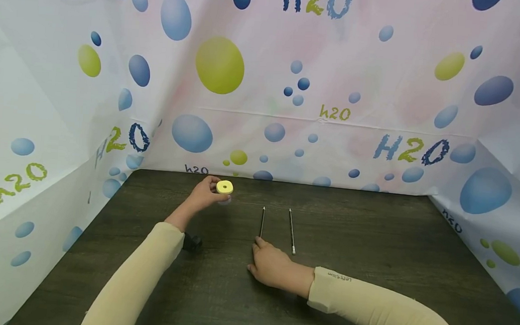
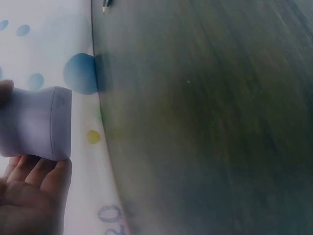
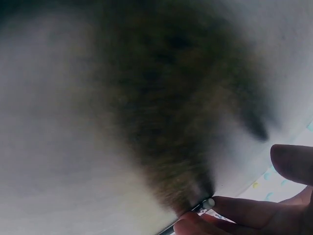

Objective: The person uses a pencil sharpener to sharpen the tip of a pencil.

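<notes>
Over the far left of the table my left hand (image 1: 204, 193) grips a pencil sharpener (image 1: 224, 186) with a yellow top and a small round hole in it. Its pale, waisted body (image 2: 34, 122) sits between thumb and fingers in the left wrist view. My right hand (image 1: 273, 265) rests low on the table, fingertips touching the near end of the left pencil (image 1: 262, 222). In the right wrist view, fingers lie on both sides of this pencil's white-tipped end (image 3: 208, 203), while the thumb (image 3: 293, 164) stays apart. A second pencil (image 1: 292, 231) lies just right of it.
The dark wooden table (image 1: 373, 231) meets a white patterned sheet (image 1: 265, 92) at its back and sides. A black wrist device (image 1: 192, 242) shows at my left cuff. Deep blurred shadow covers much of the right wrist view.
</notes>
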`<action>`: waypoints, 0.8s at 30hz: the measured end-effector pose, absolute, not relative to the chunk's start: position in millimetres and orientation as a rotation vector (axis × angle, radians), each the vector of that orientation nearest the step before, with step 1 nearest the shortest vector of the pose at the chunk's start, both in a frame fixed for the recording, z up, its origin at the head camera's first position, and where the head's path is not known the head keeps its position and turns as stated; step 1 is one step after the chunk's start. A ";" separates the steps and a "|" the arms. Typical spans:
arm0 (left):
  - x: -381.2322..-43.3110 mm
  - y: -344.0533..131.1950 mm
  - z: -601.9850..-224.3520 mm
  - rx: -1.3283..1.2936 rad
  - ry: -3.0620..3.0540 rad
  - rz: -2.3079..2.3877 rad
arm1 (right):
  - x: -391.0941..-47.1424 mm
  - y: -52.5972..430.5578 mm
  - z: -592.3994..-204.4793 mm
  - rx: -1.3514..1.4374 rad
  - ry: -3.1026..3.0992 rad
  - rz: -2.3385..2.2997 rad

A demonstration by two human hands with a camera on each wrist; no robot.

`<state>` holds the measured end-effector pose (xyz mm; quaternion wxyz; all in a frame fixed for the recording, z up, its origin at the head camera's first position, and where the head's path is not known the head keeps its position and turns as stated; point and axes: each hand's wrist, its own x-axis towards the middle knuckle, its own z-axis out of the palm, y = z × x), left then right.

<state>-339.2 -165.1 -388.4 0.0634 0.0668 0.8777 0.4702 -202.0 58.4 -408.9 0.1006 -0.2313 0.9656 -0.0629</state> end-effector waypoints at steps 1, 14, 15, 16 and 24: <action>-340.2 -165.3 -389.8 0.191 2.643 1.429 | -201.9 58.4 -408.8 -0.685 2.854 -0.183; -345.9 -165.1 -399.1 0.061 2.592 1.452 | -201.5 59.2 -409.5 -0.711 2.851 -0.151; -346.1 -165.1 -399.5 0.050 2.587 1.452 | -201.4 59.3 -409.5 -0.718 2.852 -0.144; -346.2 -165.4 -399.7 0.043 2.583 1.451 | -201.3 59.5 -409.8 -0.721 2.851 -0.142; -346.3 -167.9 -402.3 0.027 2.591 1.398 | -201.8 61.1 -410.5 -0.718 2.832 -0.143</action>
